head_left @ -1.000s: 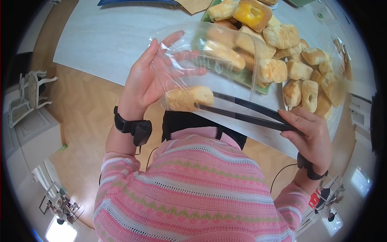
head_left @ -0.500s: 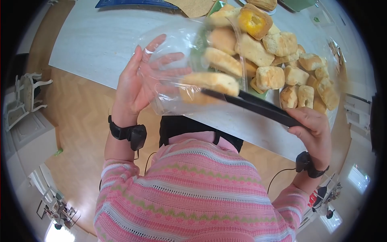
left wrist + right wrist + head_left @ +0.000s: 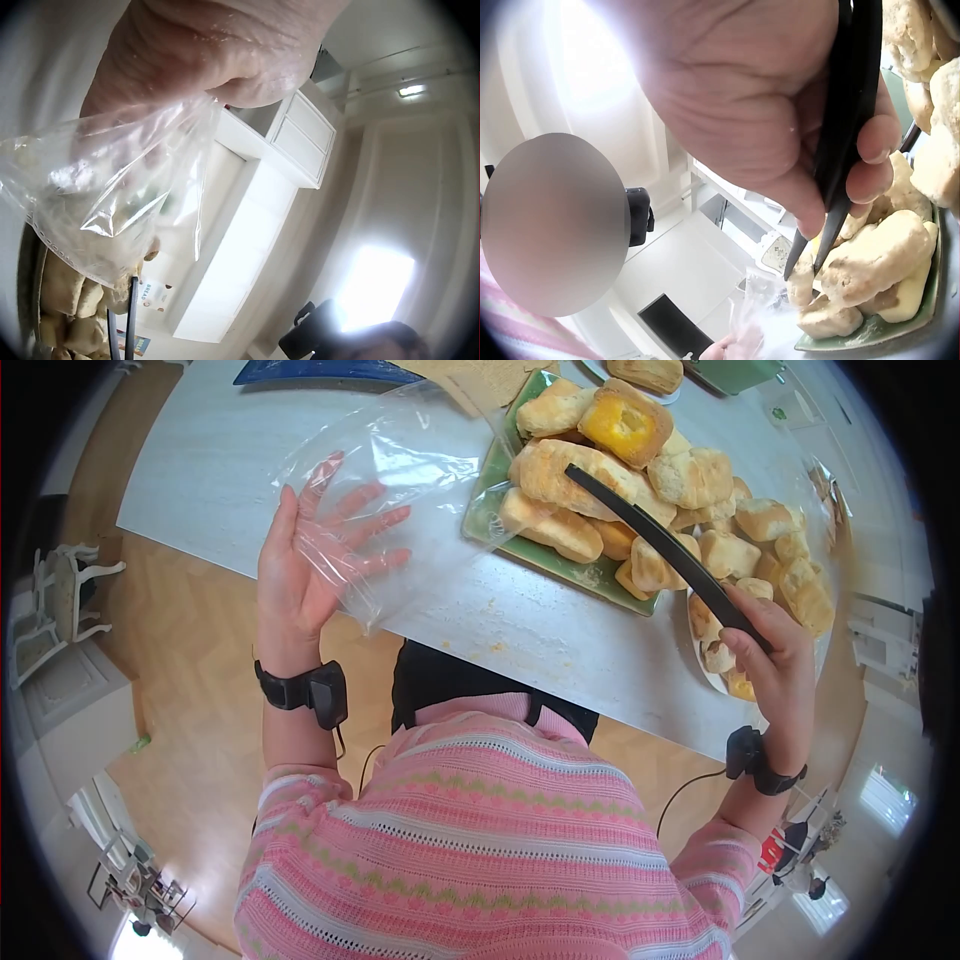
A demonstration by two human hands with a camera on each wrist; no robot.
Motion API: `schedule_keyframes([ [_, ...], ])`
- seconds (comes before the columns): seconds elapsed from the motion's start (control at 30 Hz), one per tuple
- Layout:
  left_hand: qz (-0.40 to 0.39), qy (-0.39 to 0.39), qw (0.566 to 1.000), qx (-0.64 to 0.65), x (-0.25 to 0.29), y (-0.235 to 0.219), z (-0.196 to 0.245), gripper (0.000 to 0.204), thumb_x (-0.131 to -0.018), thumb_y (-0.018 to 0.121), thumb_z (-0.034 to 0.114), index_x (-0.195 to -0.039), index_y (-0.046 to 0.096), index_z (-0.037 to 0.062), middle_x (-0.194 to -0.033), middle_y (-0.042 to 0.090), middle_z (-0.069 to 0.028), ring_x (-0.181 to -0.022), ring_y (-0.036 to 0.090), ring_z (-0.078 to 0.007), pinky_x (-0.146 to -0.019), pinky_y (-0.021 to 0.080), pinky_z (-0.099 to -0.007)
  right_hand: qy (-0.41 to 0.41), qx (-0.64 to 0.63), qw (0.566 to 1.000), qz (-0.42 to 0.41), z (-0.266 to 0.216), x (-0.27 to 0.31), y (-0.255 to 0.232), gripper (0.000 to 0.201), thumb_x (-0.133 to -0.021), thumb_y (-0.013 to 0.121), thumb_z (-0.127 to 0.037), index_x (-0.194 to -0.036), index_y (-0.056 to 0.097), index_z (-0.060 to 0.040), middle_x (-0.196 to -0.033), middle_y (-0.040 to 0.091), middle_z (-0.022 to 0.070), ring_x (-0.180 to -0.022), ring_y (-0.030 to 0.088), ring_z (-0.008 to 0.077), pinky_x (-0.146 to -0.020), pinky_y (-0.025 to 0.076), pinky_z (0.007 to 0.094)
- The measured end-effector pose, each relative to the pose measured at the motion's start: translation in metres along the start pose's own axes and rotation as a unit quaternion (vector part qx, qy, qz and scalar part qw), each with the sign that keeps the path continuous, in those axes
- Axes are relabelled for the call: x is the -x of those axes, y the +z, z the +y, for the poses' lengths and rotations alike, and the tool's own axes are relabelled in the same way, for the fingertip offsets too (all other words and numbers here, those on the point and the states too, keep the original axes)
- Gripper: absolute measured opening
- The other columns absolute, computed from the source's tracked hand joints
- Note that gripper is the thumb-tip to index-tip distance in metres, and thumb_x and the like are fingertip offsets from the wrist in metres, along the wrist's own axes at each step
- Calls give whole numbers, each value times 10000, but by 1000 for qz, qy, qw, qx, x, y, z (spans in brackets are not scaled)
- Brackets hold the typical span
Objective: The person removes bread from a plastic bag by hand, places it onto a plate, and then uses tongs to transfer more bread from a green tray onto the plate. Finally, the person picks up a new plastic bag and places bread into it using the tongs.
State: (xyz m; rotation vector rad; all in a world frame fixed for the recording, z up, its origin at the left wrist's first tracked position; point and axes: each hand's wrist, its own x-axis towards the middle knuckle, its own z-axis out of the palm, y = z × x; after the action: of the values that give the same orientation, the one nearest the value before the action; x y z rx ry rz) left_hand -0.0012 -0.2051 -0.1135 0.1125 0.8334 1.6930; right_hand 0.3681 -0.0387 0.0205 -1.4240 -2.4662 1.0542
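Note:
My left hand (image 3: 315, 565) has its fingers straight and spread, seen through a clear plastic bag (image 3: 425, 460). In the left wrist view the bag (image 3: 112, 202) drapes from those fingers, its mouth towards the bread. My right hand (image 3: 772, 650) grips black tongs (image 3: 690, 565), fingers and thumb curled round the handles. The tongs' tips reach over a long bread roll (image 3: 590, 478) on the heaped green plate (image 3: 480, 530). In the right wrist view the tips (image 3: 802, 262) are right at a pale roll on that plate.
A white plate (image 3: 692, 645) of rolls stands right of the green plate. More rolls (image 3: 800, 585) lie at the far right. At the back are a blue tray (image 3: 325, 372), brown paper (image 3: 490, 382) and a green container (image 3: 735, 372). Crumbs dot the white table (image 3: 530, 645) near its front edge.
The tongs have carried a bread roll from in front of my left hand, at the bag, away to the right over the green plate. My left hand and the bag have moved left.

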Motion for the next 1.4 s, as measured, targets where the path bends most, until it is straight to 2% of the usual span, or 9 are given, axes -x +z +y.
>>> schedule_keyframes([
  [0.33, 28, 17, 999, -10, 3, -6, 3, 557, -1026, 288, 484, -1499, 297, 190, -1485, 285, -224, -1315, 358, -472, -931, 420, -677, -27, 79, 996, 25, -11, 10, 1, 401, -802, 710, -46, -1187, 625, 32, -889, 641, 114, -780, 592, 187, -727, 468, 288],
  [0.63, 63, 76, 995, -21, 3, -16, 0, 589, -1020, 312, 490, -1484, 307, 129, -1459, 353, -203, -1291, 410, -439, -980, 421, -616, -104, 127, 970, 179, 6, 40, 4, 399, -800, 685, -2, -1193, 626, 26, -915, 628, 113, -805, 606, 179, -715, 471, 266],
  [0.77, 51, 120, 991, 27, 2, -54, 0, 557, -1023, 364, 446, -1466, 345, 109, -1433, 416, -126, -1274, 444, -341, -1015, 416, -516, -3, -96, 980, 175, 22, 52, 31, 436, -821, 656, -2, -1252, 591, 16, -945, 608, 73, -720, 576, 114, -629, 455, 235],
  [0.83, -80, 108, 981, 137, 1, -75, 1, 500, -1021, 421, 388, -1435, 399, 108, -1391, 466, -74, -1251, 460, -250, -1032, 399, -442, 5, -169, 970, 175, 30, 58, 45, 448, -833, 657, -20, -1272, 576, 14, -948, 594, 59, -691, 570, 93, -598, 447, 219],
  [0.93, -79, 111, 987, 84, 1, -75, -2, 460, -1016, 460, 344, -1402, 441, 95, -1336, 513, -52, -1200, 495, -200, -1019, 414, -405, 19, -232, 951, 206, 37, 67, 52, 483, -840, 647, -19, -1311, 546, 6, -1003, 596, 56, -713, 588, 88, -594, 456, 216],
  [1.03, -4, 124, 986, 111, 4, -53, -10, 435, -1011, 474, 335, -1359, 485, 74, -1249, 582, -52, -1128, 553, -197, -965, 466, -381, 18, -286, 920, 268, 51, 80, 48, 516, -852, 630, -8, -1353, 509, -3, -1106, 606, 73, -773, 609, 98, -623, 481, 224],
  [1.2, -76, 88, 987, 111, 7, -28, -25, 373, -1009, 484, 311, -1282, 545, 65, -1106, 655, -50, -1027, 609, -207, -937, 495, -358, 27, -317, 872, 371, 76, 100, 32, 545, -867, 618, 1, -1385, 452, 32, -1132, 609, 93, -833, 619, 110, -671, 502, 239],
  [1.27, -135, 50, 980, 134, 7, -22, -30, 334, -1002, 504, 254, -1248, 570, 38, -1161, 656, -77, -1070, 618, -203, -936, 512, -353, 12, -366, 853, 372, 81, 102, 33, 570, -862, 616, 14, -1397, 424, 46, -1114, 619, 102, -860, 639, 121, -698, 523, 247],
  [1.4, -105, 42, 986, 125, 7, -8, -37, 329, -1001, 507, 263, -1240, 574, 48, -1144, 659, -72, -1051, 625, -198, -911, 523, -342, 12, -403, 859, 317, 77, 92, 38, 580, -863, 611, 18, -1403, 403, 54, -1130, 611, 115, -889, 655, 129, -707, 537, 250],
])
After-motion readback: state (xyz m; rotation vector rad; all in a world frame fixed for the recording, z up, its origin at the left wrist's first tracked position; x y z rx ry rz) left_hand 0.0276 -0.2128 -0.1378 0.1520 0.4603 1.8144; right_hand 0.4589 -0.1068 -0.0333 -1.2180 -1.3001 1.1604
